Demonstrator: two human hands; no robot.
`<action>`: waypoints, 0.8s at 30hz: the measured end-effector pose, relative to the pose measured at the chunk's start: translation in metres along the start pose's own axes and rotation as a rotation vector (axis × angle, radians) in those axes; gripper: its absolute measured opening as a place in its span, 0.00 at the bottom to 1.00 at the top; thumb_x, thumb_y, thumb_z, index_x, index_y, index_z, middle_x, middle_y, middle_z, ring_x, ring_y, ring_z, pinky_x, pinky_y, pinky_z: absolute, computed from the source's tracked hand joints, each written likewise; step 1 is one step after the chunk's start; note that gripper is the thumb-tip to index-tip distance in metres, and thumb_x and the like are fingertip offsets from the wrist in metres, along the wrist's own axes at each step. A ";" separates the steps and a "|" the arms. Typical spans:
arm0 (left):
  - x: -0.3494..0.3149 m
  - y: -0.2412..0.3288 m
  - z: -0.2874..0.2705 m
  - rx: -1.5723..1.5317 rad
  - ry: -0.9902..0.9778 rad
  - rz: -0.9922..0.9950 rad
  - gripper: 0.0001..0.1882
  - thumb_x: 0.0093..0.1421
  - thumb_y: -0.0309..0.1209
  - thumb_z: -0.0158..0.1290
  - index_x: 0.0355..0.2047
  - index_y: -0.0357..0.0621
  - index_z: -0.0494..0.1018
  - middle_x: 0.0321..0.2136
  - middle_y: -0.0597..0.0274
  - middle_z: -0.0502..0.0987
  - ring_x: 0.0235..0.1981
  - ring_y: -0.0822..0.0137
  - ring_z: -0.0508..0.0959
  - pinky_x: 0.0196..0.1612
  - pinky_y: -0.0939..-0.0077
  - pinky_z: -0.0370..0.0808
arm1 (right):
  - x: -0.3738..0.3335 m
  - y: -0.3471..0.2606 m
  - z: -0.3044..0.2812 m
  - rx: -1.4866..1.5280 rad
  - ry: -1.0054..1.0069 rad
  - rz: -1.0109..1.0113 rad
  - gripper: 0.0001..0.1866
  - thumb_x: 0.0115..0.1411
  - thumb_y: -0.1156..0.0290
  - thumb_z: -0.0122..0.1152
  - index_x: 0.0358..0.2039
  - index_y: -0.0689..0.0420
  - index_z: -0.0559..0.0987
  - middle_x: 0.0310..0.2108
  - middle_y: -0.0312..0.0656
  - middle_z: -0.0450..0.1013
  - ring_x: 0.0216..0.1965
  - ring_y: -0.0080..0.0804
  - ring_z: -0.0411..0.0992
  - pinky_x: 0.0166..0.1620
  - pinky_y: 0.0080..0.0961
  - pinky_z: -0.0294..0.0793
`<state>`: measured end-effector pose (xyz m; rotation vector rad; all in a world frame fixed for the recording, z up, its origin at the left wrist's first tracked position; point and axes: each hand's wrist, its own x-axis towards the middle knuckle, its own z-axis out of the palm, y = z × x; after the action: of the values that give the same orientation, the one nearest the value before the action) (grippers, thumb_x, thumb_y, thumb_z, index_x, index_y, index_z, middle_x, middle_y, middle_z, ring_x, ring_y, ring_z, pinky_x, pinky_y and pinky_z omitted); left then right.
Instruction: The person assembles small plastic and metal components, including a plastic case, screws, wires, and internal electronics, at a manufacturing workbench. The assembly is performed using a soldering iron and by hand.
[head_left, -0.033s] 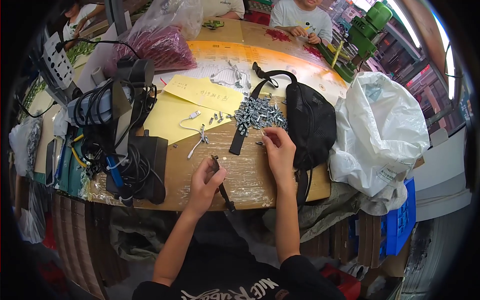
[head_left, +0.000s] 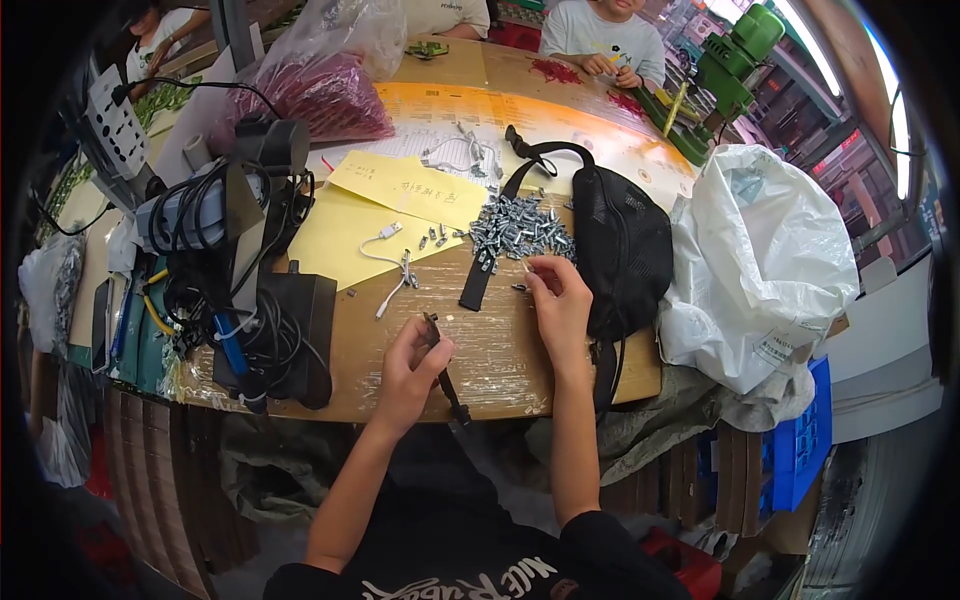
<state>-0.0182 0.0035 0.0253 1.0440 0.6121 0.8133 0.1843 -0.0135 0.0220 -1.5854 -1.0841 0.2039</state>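
From here I see my left hand (head_left: pixel 408 368) gripping a slim black strip (head_left: pixel 449 388) over the near brown surface (head_left: pixel 500 355), cannot tell whether my right hand (head_left: pixel 561 297) pinches anything, and find many small silvery metal pieces (head_left: pixel 515 228) heaped loose beyond, few lying apart.

Black short-sleeved shirt (head_left: pixel 465 548) with white lettering (head_left: pixel 505 580), worn with bare forearms and hands.
The cloth is plain, deep black; the left sleeve (head_left: pixel 303 582) and the right sleeve (head_left: pixel 608 548) are the same black and short, leaving both forearms uncovered down to the left hand (head_left: pixel 405 372) and the right hand (head_left: pixel 560 302). The lettering runs across the front in bold white, partly upright block capitals, partly looser, rounded strokes, and the picture's lower edge cuts it off. Beside its right end sits a small brownish patch (head_left: pixel 564 589), its details too small to tell.
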 end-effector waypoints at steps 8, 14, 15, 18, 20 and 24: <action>-0.003 -0.003 -0.004 -0.028 0.010 -0.019 0.08 0.56 0.32 0.50 0.30 0.45 0.62 0.22 0.74 0.64 0.22 0.85 0.62 0.22 0.90 0.57 | -0.002 -0.004 0.001 -0.015 -0.006 -0.041 0.07 0.47 0.84 0.55 0.29 0.64 0.73 0.26 0.42 0.70 0.28 0.27 0.71 0.33 0.20 0.72; -0.002 -0.007 -0.002 -0.164 0.158 -0.001 0.10 0.55 0.32 0.52 0.32 0.45 0.63 0.22 0.71 0.67 0.19 0.84 0.65 0.17 0.91 0.60 | -0.002 -0.005 -0.001 0.005 -0.025 -0.021 0.06 0.49 0.84 0.55 0.29 0.65 0.73 0.27 0.38 0.70 0.30 0.21 0.70 0.35 0.15 0.70; -0.001 -0.006 -0.002 -0.217 0.210 -0.034 0.10 0.55 0.32 0.53 0.32 0.44 0.64 0.21 0.71 0.68 0.17 0.84 0.65 0.15 0.91 0.59 | -0.002 -0.004 -0.001 0.016 -0.015 -0.022 0.05 0.49 0.83 0.55 0.30 0.65 0.73 0.27 0.38 0.70 0.30 0.21 0.70 0.35 0.15 0.69; -0.001 -0.004 -0.005 -0.221 0.155 -0.047 0.09 0.54 0.30 0.53 0.32 0.43 0.64 0.20 0.69 0.69 0.13 0.83 0.64 0.12 0.89 0.60 | -0.002 -0.005 -0.002 0.079 0.002 0.007 0.05 0.50 0.83 0.55 0.30 0.64 0.73 0.27 0.37 0.70 0.29 0.20 0.69 0.34 0.14 0.69; -0.001 -0.005 -0.007 -0.217 0.137 -0.046 0.09 0.54 0.29 0.53 0.32 0.43 0.64 0.19 0.69 0.69 0.13 0.82 0.65 0.13 0.89 0.60 | -0.007 -0.016 -0.001 0.136 0.005 0.037 0.05 0.51 0.82 0.55 0.30 0.64 0.73 0.27 0.36 0.70 0.29 0.20 0.69 0.34 0.14 0.68; 0.001 -0.006 -0.001 -0.175 0.136 0.002 0.08 0.54 0.28 0.52 0.32 0.43 0.64 0.22 0.69 0.70 0.17 0.82 0.68 0.16 0.90 0.64 | -0.047 -0.043 0.006 0.533 0.029 0.226 0.05 0.51 0.82 0.54 0.31 0.62 0.71 0.29 0.39 0.71 0.30 0.22 0.70 0.35 0.16 0.68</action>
<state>-0.0166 0.0029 0.0196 0.8349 0.6429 0.9284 0.1313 -0.0465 0.0376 -1.2166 -0.7437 0.5705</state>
